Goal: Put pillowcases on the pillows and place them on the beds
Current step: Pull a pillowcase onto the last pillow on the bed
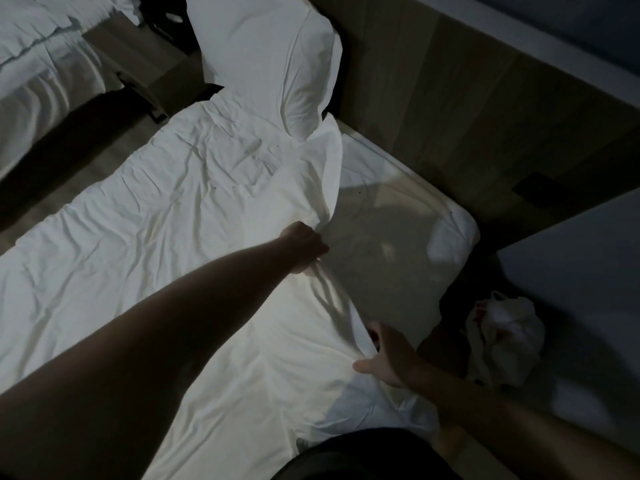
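While the left hand [306,242] clenches a bunched edge of the white cover [194,202], one cased pillow [273,64] already stands at the head of the bed; task judged partly done.

Left fist closed on the cover's edge, forearm stretched long across the bed, cloth lifted into a ridge running toward the pillow; right hand [388,358] nearer the camera than the pillow, fingers spread and relaxed, resting at the cover's lower edge, thumb out, gripping nothing that shows; bare mattress sheet [391,237] exposed beside the lifted ridge; second bed [38,64] well apart from the pillow, across a bedside table [149,64]; no uncased pillow visible, so remaining count cannot be told; dim light; crumpled plastic bag [502,334] on the floor, far from the pillow.
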